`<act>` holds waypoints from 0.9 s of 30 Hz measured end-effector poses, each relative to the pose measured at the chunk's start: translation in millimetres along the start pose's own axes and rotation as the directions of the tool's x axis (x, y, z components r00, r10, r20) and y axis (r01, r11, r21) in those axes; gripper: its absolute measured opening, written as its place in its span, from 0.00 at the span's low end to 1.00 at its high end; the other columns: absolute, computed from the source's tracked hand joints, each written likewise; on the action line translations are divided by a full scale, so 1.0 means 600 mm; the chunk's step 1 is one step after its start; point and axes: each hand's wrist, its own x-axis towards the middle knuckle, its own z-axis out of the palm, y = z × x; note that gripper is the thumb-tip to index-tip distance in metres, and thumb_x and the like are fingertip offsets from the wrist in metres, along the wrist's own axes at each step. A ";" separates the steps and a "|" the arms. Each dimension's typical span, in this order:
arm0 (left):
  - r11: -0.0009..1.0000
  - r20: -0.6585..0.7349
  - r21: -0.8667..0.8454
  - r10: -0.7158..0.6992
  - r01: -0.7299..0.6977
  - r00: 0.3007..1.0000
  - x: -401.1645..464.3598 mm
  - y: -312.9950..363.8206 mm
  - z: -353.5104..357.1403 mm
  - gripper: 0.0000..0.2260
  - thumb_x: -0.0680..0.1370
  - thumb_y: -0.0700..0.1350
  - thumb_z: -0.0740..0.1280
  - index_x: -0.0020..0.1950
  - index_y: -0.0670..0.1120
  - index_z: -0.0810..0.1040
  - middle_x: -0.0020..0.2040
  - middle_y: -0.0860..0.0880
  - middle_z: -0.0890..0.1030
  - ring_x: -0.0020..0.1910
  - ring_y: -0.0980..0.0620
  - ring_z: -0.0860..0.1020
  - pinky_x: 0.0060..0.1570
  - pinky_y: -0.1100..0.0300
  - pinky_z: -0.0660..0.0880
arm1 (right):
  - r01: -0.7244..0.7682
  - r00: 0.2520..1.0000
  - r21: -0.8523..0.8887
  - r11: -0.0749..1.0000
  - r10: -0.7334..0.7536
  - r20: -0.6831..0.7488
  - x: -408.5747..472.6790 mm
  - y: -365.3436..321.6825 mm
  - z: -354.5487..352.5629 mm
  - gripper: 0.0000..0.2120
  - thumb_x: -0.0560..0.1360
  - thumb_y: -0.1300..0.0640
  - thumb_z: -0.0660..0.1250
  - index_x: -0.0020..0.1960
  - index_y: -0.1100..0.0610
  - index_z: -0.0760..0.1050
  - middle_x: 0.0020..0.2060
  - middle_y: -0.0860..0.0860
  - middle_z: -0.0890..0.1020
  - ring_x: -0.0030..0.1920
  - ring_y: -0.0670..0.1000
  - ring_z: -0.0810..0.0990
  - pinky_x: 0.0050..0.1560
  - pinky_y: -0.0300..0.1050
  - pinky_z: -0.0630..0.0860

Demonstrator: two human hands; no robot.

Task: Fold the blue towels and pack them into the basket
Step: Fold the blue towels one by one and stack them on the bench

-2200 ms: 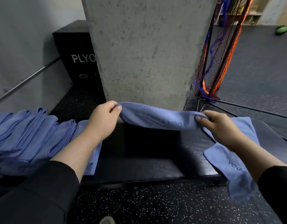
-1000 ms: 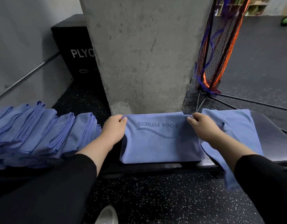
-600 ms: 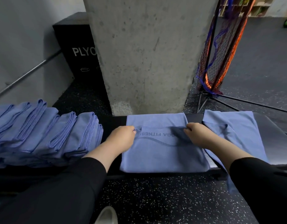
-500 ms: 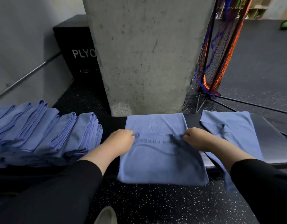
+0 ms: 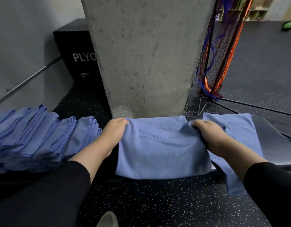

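The blue towel (image 5: 162, 151) lies across the black padded worktop (image 5: 275, 141) in front of the person, its near edge hanging just over the worktop's front lip, with faint printed lettering showing near its far fold. The left hand (image 5: 112, 132) grips the towel's far left corner, fingers curled over the cloth; the right hand (image 5: 207, 133) grips the far right corner in the same way, the fabric bunched under its fingers. Both forearms come out of black sleeves (image 5: 59, 190). At three o'clock from the held towel, just beside it and partly under the right wrist, a second blue towel (image 5: 236, 128) lies spread flat, one end drooping off the front edge. At nine o'clock, a row of folded blue towels (image 5: 43, 135) leans in overlapping layers. At twelve o'clock a concrete pillar (image 5: 146, 54) rises straight behind the worktop. A black box marked "PLYO" (image 5: 79, 59) sits at eleven o'clock, and an orange and blue net (image 5: 218, 51) on a black stand hangs at one o'clock. The floor (image 5: 166, 202) is speckled black rubber.
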 end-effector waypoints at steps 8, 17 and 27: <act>0.842 0.033 0.525 0.128 -0.126 0.991 0.066 -0.058 0.041 0.15 0.85 0.46 0.58 0.41 0.43 0.72 0.37 0.47 0.76 0.41 0.44 0.73 0.38 0.54 0.64 | 0.113 0.986 -0.487 0.866 -0.159 -0.055 0.062 0.017 0.036 0.14 0.82 0.54 0.60 0.44 0.63 0.74 0.37 0.55 0.78 0.38 0.52 0.72 0.38 0.46 0.66; 0.598 0.187 0.774 0.094 -0.206 0.978 0.048 -0.065 0.045 0.14 0.86 0.48 0.52 0.55 0.43 0.74 0.52 0.42 0.80 0.46 0.44 0.75 0.46 0.52 0.73 | 0.125 0.991 -0.827 0.548 -0.101 0.083 0.048 0.018 0.049 0.15 0.82 0.55 0.56 0.38 0.58 0.68 0.40 0.59 0.78 0.44 0.60 0.76 0.41 0.46 0.65; 0.610 0.292 0.760 -0.014 -0.223 0.956 -0.032 -0.043 0.010 0.14 0.85 0.44 0.55 0.40 0.46 0.69 0.44 0.44 0.77 0.46 0.43 0.77 0.42 0.54 0.68 | 0.140 0.983 -0.764 0.629 0.001 0.182 -0.018 0.023 0.015 0.16 0.80 0.54 0.61 0.34 0.57 0.68 0.31 0.53 0.74 0.34 0.52 0.72 0.36 0.46 0.68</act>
